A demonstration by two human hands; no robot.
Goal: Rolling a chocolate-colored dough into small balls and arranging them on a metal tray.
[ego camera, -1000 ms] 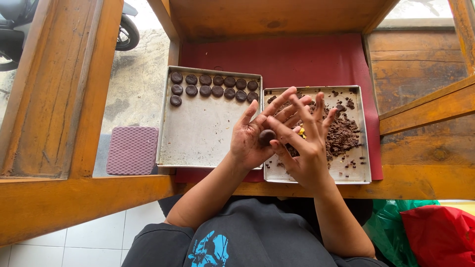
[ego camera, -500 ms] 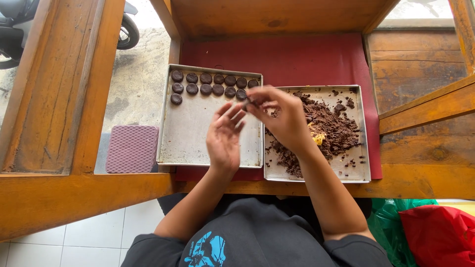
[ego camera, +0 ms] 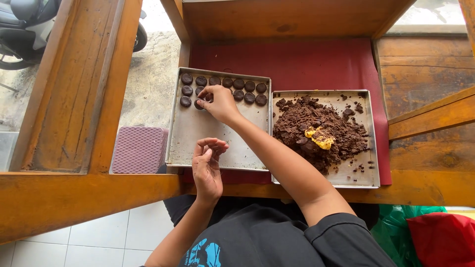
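Note:
My right hand (ego camera: 219, 103) reaches across to the left metal tray (ego camera: 217, 143), its fingertips pressing a dark round dough piece (ego camera: 199, 104) down next to the rows of dark round cookies (ego camera: 238, 89) at the tray's far end. My left hand (ego camera: 208, 165) hovers over the near edge of that tray, fingers loosely curled, holding nothing. The right metal tray (ego camera: 354, 173) carries a heap of dark chocolate dough (ego camera: 309, 123) with a yellow lump (ego camera: 320, 138) on top.
Both trays rest on a dark red mat (ego camera: 316, 62) on a wooden counter (ego camera: 430, 94). A purple patterned pad (ego camera: 138, 149) lies left of the trays. A wooden frame beam (ego camera: 74, 84) runs at the left. Green and red bags (ego camera: 430, 237) sit at lower right.
My hands parted from above the dough tray. The right hand carried a shaped piece leftward and set it in the second row of the left tray. The left hand dropped back toward me.

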